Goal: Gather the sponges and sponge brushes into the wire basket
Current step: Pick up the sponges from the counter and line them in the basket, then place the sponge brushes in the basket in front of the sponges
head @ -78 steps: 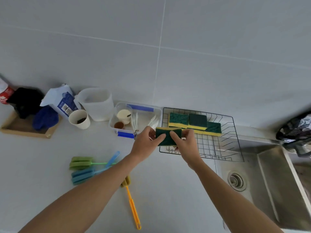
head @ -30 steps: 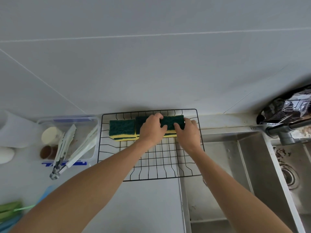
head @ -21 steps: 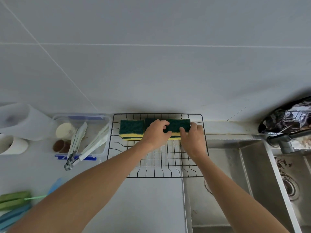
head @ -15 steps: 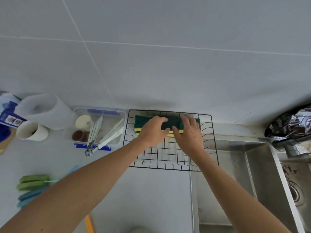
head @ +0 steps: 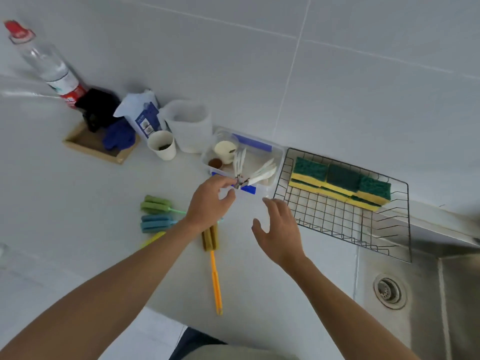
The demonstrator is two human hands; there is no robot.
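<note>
Sponges (head: 340,181) stacked in basket (head: 345,227); both hands, left (head: 207,203) and right (head: 279,229), empty, fingers spread; brushes (head: 155,214) on surface beneath; reaching risks snagging nearby tongs (head: 249,175).

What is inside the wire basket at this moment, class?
The wire basket holds green-and-yellow sponges stacked in a row along its far side; the near part is bare grid. How many sponges lie in the lower layer cannot be counted. No sponge brushes are inside.

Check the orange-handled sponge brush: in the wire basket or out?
Out. The orange-handled sponge brush lies on the counter, left of the wire basket.
</note>
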